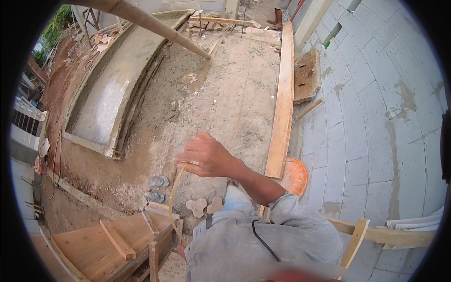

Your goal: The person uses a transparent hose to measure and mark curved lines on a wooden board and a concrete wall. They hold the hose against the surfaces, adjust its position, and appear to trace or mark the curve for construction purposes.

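My right hand point(199, 155) is raised in front of me, its fingers closed around a thin, yellowish see-through hose point(173, 195). From that grip the hose bends down along my left side. Its lower part reaches my left hand point(181, 251), of which only a small bit shows beside my grey shirt. The fingers of that hand are hidden, so its hold on the hose cannot be made out. A faint thin line point(242, 101) runs over the ground beyond my right hand; whether it joins the hose is unclear.
A long plank point(282, 103) and an orange basin point(296, 177) lie along the grey block wall point(361, 108). Left are a concrete trough point(77, 120), a slanting pole point(155, 23) and wooden formwork point(89, 242). Sandals point(157, 188) lie nearby; another person's foot point(277, 21) shows far off.
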